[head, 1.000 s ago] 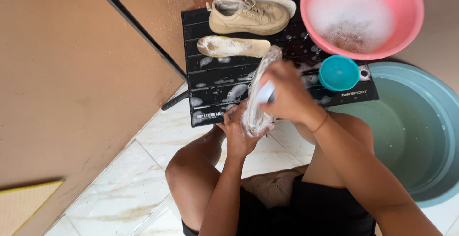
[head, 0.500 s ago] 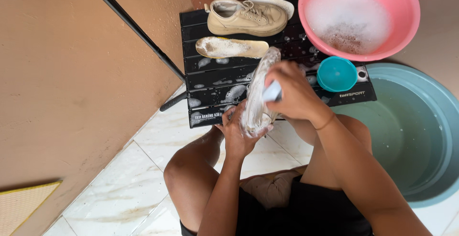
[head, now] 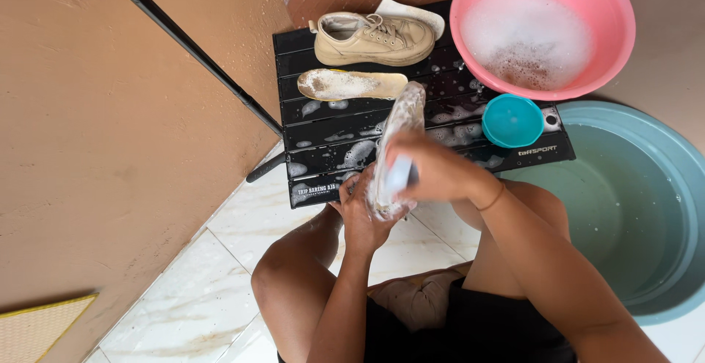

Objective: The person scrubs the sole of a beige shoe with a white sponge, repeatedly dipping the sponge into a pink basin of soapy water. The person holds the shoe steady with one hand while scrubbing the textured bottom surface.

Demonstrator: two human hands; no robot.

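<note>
My left grip (head: 361,212) is closed around the bottom end of a soapy beige shoe insole (head: 394,146), holding it up on its edge. My right grip (head: 426,172) is closed on a small light-blue brush (head: 399,174), pressed flat on the insole's side. The insole sits right between both grips, above the near edge of the low black slatted counter (head: 334,139).

To scrub well, I think I should hold the insole firm from below so it does not bend or slip, since foam makes it slick. I would rub in short strokes along its length and turn it to reach the far tip.

Just past my grips lies another foamy beige insole (head: 351,84), and beyond that a beige lace-up sneaker (head: 374,38). To the right of my right grip is a small teal plastic cup (head: 512,120), then a pink round basin full of suds (head: 542,31). A big grey-blue tub (head: 664,209) sits lower right, handy for rinsing, I guess.
</note>
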